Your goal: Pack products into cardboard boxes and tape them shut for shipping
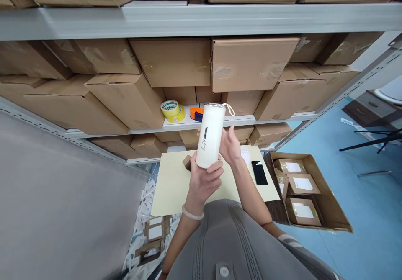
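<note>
A white bottle (210,135) with dark lettering, a clear-topped lid and a pale strap loop stands slightly tilted above the table. My left hand (205,179) is closed around its lower end, thumb on one side and fingers on the other. Behind the bottle's right side is my right hand (231,147), its thumb apart and its fingers reaching behind the bottle, mostly hidden; fingertips show past the left edge. Below, a small brown cardboard piece (187,163) lies on the pale yellow table (171,188), partly covered by my left hand and the bottle.
A black phone (259,173) lies on the table's right side. Yellow tape rolls (172,111) and an orange-and-blue item (196,113) sit on the shelf (147,132) among cardboard boxes. An open carton (333,204) with labelled boxes stands right; paper scraps (146,206) lie lower left.
</note>
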`<state>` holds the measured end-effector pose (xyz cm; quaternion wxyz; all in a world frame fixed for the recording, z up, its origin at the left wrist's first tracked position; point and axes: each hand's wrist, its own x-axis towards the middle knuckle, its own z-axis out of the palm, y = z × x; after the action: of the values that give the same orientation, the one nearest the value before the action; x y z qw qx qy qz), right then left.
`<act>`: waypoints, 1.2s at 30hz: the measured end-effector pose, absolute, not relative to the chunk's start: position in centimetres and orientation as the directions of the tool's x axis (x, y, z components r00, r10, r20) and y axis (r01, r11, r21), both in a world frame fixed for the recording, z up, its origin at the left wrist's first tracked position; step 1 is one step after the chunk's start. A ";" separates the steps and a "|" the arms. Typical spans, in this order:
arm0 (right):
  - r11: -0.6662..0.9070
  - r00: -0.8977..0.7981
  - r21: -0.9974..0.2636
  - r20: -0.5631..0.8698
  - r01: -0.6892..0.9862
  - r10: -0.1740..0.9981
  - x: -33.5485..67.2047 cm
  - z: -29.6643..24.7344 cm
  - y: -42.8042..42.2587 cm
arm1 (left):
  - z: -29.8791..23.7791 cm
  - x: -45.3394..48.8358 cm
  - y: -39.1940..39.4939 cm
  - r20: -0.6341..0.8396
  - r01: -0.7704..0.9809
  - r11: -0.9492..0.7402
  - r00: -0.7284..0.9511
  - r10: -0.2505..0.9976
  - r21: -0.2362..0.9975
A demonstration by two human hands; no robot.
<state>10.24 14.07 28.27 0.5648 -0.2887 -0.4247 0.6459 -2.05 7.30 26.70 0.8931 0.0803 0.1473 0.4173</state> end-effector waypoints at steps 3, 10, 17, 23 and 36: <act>-0.084 -0.285 -0.866 0.069 -0.494 0.956 10.1 27.1 14.1 | 26.4 -1.9 7.3 -0.190 -0.679 0.706 0.680 0.708 0.203; -0.119 -0.327 -0.843 0.071 -0.525 0.942 10.4 26.4 14.0 | 24.8 -1.4 7.8 -0.133 -0.556 0.518 0.589 0.797 0.650; -0.070 -0.100 -0.949 -0.041 -0.308 0.994 9.8 28.5 12.7 | 22.9 0.2 8.2 -0.013 -0.387 -0.015 -0.069 0.998 0.922; -0.016 -0.155 -0.925 0.046 -0.379 0.987 9.7 28.0 13.6 | 24.7 -0.5 8.4 -0.087 -0.559 0.060 -0.022 0.996 0.827; -0.021 -0.280 -0.852 0.148 -0.523 0.948 10.9 26.8 14.4 | 25.9 -1.4 8.1 -0.182 -0.618 0.522 0.527 0.830 0.588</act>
<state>10.88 14.44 26.81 0.5477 -0.2447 -0.4351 0.6714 -1.44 8.12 25.87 0.8421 0.2331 0.2273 0.4299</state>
